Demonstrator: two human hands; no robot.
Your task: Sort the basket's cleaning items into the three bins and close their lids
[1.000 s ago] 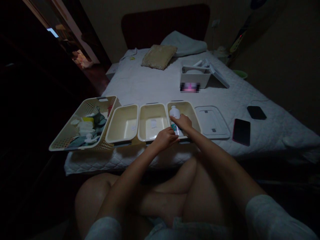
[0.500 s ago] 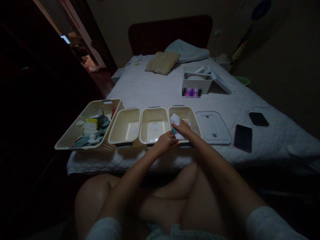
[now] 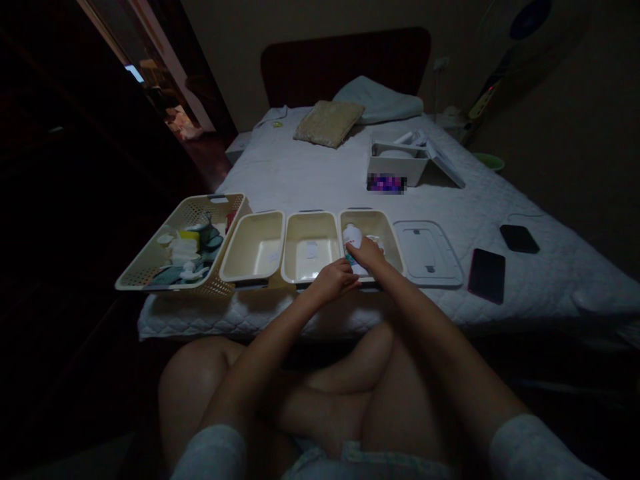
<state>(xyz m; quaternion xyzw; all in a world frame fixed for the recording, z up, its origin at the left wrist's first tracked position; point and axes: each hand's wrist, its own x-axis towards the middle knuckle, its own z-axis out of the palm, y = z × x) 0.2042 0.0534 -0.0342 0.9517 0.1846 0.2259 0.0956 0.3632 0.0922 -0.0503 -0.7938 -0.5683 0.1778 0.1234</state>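
From where I stand, 2-handed work at the edge of a bed point(image 3: 290, 173); directions are taken from the rightmost cream bin point(image 3: 393, 240), with 12 o'clock toward the headboard point(image 3: 345, 70). In that bin rests a white bottle point(image 3: 353, 235), neck toward 11 o'clock. The right hand point(image 3: 367, 255) has its grip closed on the bottle; the left hand point(image 3: 334, 279) is curled near 7 o'clock, and whether its grip holds anything cannot be told. Compared with 1 second earlier, the bottle lies slightly nearer 6 o'clock, and a pale item point(image 3: 375, 241) shows beyond the right hand; this suggests settling rather than carrying. Toward 9 o'clock stand 2 similar bins point(image 3: 230, 253), then a perforated basket point(image 3: 220, 285); toward 3 o'clock, a pale lid point(image 3: 435, 257).
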